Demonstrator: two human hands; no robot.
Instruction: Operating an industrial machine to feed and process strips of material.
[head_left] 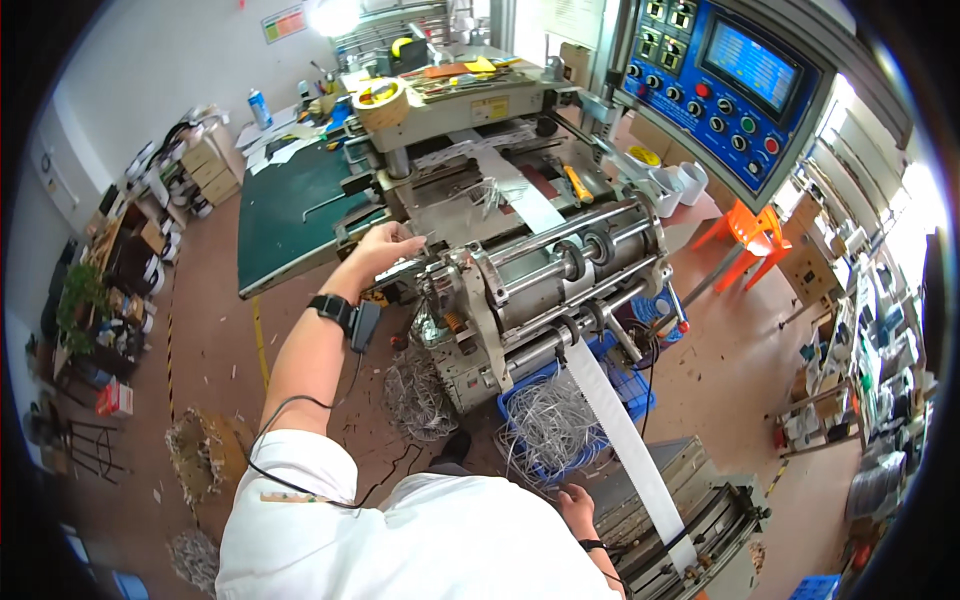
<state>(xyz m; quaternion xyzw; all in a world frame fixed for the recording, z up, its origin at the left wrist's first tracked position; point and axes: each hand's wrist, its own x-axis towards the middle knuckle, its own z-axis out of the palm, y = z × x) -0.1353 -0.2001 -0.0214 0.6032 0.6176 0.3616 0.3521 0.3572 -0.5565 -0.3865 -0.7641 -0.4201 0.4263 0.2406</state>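
Note:
My left hand (388,248) reaches to the near left side of the machine, beside its roller unit (545,270). Its thumb and fingertips are closed together at the machine's edge; what they pinch, if anything, is too small to make out. A white strip (620,420) with a toothed edge runs down from the rollers to the lower right. My right hand (577,510) hangs low beside this strip, near a blue crate (640,392) heaped with stringy clear waste (555,425). Its fingers are loosely bent and apart, with nothing visible in them.
A blue control panel (720,90) with a lit screen hangs at upper right. A green-topped table (300,215) adjoins the machine on the left. Tape rolls (380,100) sit on top of the machine. More waste (418,395) lies on the floor, and an orange stool (745,240) stands right.

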